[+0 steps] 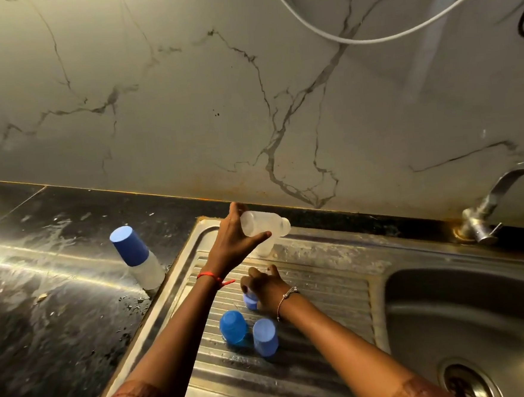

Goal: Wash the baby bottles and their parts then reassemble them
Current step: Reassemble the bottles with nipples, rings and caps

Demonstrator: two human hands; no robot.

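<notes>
My left hand (234, 237) grips a clear bottle body (264, 224), held on its side above the far end of the steel drainboard (319, 287). A second clear bottle body (263, 249) stands just under it, partly hidden. My right hand (265, 286) is curled over a small blue part (251, 301) on the drainboard. Two blue caps (233, 327) (265, 337) stand near my forearms. One assembled bottle with a blue cap (137, 256) stands on the black counter to the left.
The sink basin (467, 317) with its drain (464, 379) lies at the right, and the tap (490, 204) rises behind it. The wet black counter (53, 290) is left of the drainboard. A marble wall stands behind, with a white cable hanging above.
</notes>
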